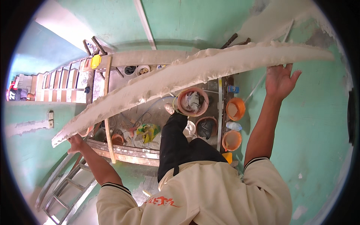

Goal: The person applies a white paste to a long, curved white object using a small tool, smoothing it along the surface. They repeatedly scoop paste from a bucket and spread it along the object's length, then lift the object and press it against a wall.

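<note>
A long, pale plaster moulding [180,73] stretches across the view from lower left to upper right, with lumpy wet-looking plaster along its edges. Under its left end is my left hand [76,143], fingers curled at the edge. Toward the other end, my right hand [280,81] bears the moulding from below. Its thumb stands apart, and its upper fingers are partly hidden behind the strip. Below the moulding's middle sits a pink bucket [192,102] with whitish, plaster-smeared stuff inside.
Orange buckets [235,108] and a water bottle [234,126] line the right side. A dark-lined tub [206,128] is near my legs. A wooden plank [108,112] crosses the scaffold at left, above a ladder [69,189]. Green walls [307,123] stand close; stairs [56,86] lie far left.
</note>
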The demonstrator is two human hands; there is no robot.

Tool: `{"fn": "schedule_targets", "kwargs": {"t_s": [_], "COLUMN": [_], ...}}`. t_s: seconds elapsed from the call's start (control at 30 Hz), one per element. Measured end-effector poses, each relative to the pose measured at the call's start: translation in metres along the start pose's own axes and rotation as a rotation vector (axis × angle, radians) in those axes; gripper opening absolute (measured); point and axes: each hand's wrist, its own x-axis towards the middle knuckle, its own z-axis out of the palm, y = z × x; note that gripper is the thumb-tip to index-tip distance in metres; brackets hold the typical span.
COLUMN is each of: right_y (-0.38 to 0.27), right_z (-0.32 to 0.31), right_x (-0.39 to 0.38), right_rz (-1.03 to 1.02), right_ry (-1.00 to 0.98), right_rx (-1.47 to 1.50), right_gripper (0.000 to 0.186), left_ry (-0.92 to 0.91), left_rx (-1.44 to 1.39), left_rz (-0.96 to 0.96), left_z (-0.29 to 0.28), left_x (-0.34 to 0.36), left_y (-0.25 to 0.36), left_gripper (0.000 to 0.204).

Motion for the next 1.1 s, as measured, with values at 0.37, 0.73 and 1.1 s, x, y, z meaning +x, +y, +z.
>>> {"fn": "schedule_targets", "kwargs": {"t_s": [0.37, 0.73, 1.1], "right_y": [0.052, 0.064, 0.056], "right_z": [0.017, 0.050, 0.073], "right_x": [0.110, 0.179, 0.252], "right_rz": [0.097, 0.072, -0.119], "right_ry": [-0.118, -0.139, -0.087], "right_rx": [0.177, 0.136, 0.014], "right_gripper": [0.065, 0.066, 0.057], "left_ry": [0.039, -0.020, 0.031], "left_rx": [0.134, 0.178, 0.357], "left_rz": [0.058, 0.063, 0.129], "left_z": [0.012, 0.041, 0.151], "left_x": [0.037, 0.104, 0.100], "left_y": [-0.058, -0.102, -0.191], "left_gripper": [0.125, 0.122, 0.113]}}
